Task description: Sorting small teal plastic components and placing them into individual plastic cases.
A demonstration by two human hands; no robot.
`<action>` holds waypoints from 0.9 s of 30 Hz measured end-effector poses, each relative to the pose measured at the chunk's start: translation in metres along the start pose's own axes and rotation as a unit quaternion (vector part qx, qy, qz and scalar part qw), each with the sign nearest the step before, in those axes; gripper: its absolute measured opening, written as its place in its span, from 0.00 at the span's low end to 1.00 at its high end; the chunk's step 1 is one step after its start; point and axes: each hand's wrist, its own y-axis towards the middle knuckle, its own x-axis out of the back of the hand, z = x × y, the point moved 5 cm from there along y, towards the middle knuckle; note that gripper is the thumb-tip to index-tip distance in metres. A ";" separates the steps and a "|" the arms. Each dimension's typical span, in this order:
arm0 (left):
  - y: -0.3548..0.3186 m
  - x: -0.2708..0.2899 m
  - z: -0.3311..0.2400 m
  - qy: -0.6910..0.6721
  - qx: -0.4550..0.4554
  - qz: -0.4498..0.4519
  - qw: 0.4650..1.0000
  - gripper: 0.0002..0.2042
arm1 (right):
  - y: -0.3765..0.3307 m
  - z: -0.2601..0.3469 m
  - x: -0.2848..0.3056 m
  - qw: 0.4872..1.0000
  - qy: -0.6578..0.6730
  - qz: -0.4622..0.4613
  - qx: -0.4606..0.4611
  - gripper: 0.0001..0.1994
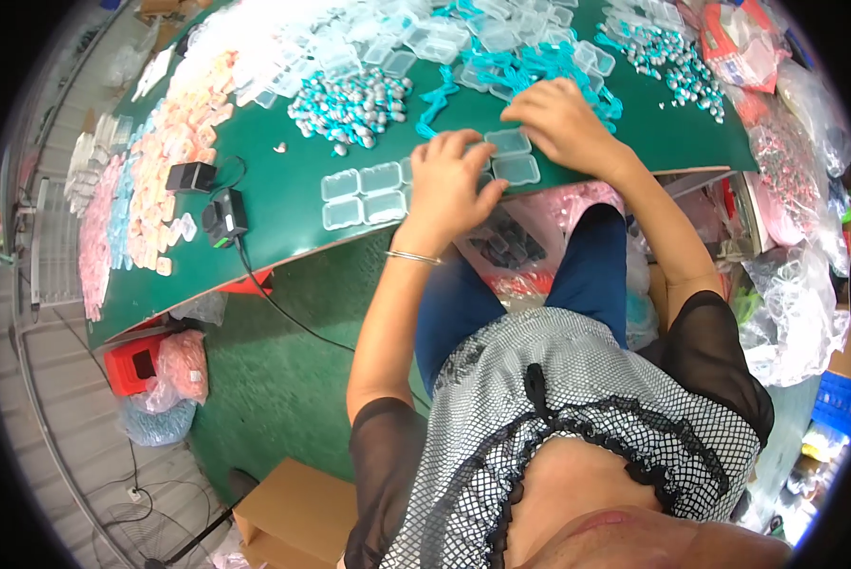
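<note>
Two rows of small clear plastic cases (pixel 364 194) lie near the front edge of the green table. My left hand (pixel 447 187) rests over the middle of these rows, with fingers bent forward and thumb apart; it hides the cases beneath. My right hand (pixel 566 125) hovers at the right end, behind the last clear case (pixel 516 170), with fingers spread and bent toward the left. Nothing shows in either hand. Teal straps (pixel 530 68) lie just beyond my right hand. A pile of grey and teal round pieces (pixel 350 104) sits past my left hand.
Loose clear cases (pixel 388 47) heap along the back. Peach pieces (pixel 174 161) and pink pieces (pixel 100 242) spread on the left, near a black device with a cable (pixel 224 218). Plastic bags (pixel 795 303) crowd the right side. A cardboard box (pixel 297 512) stands on the floor.
</note>
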 end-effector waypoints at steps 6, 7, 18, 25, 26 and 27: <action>0.000 -0.010 -0.005 0.015 -0.007 0.023 1.000 0.19 | -0.006 0.000 -0.030 0.998 -0.031 0.052 -0.015 0.11; -0.001 -0.010 -0.006 0.010 -0.004 0.016 1.000 0.20 | -0.008 -0.001 -0.028 0.998 -0.030 0.047 -0.022 0.11; 0.026 -0.012 -0.011 -0.156 0.086 -0.082 0.981 0.12 | -0.020 0.010 0.019 0.968 0.074 -0.064 -0.232 0.16; 0.054 -0.017 0.014 -0.318 0.082 0.073 0.942 0.10 | -0.047 0.020 0.044 0.976 0.189 0.006 -0.109 0.16; 0.056 -0.020 0.011 -0.343 0.063 0.120 0.929 0.09 | -0.051 0.021 0.040 0.980 0.177 0.027 -0.088 0.15; 0.058 -0.025 0.007 -0.349 0.069 0.143 0.924 0.09 | -0.056 0.022 0.039 0.984 0.154 0.004 -0.087 0.12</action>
